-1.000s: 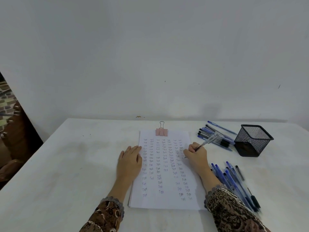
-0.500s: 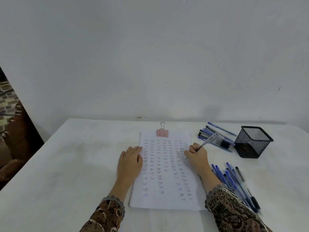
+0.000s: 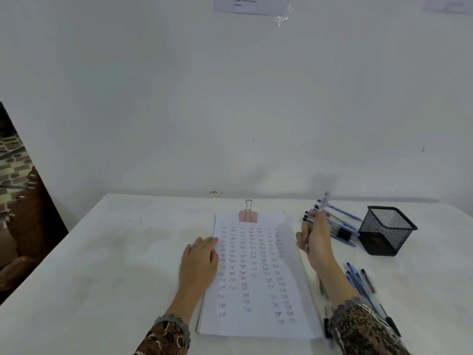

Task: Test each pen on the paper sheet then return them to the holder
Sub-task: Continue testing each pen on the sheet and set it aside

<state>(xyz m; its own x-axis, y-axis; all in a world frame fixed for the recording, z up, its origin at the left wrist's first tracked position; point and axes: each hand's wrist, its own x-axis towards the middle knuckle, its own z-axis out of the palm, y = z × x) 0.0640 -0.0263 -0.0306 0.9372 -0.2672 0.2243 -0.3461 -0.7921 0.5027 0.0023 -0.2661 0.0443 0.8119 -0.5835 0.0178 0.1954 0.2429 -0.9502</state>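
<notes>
Black mesh holder [image 3: 386, 230] sits at the far right of the table [image 3: 102, 252]; nothing sticks up out of it that I can see. Pen [image 3: 323, 202] is in my right hand [image 3: 313, 239], lifted clear of the paper sheet [image 3: 256, 326]. It's blurred, with the lower end hidden in the fist and the top end pointing up toward the wall. Fingers are curled tight round the barrel; I can't tell where the thumb sits. The hand hovers just off the sheet's right edge, between the sheet and the far pile of pens [image 3: 340, 228] lying just beside the holder. Wrist is cocked up, and the forearm runs back past a second batch of pens [image 3: 358, 278] near my sleeve.

Left hand [image 3: 199, 262] is flat, palm down, fingers straight and together, on the sheet's left edge, pinning it. Pink binder clip [image 3: 247, 216] clamps the top.

My read on the step: the mark is done and the pen goes out. To do it well:
- carry it high enough to clear the far pile
- enter the holder's open top end-first
- let go only once the barrel is inside the rim, since the mesh looks light and a sideways knock could tip it
- keep the left palm planted so the sheet doesn't skate
</notes>
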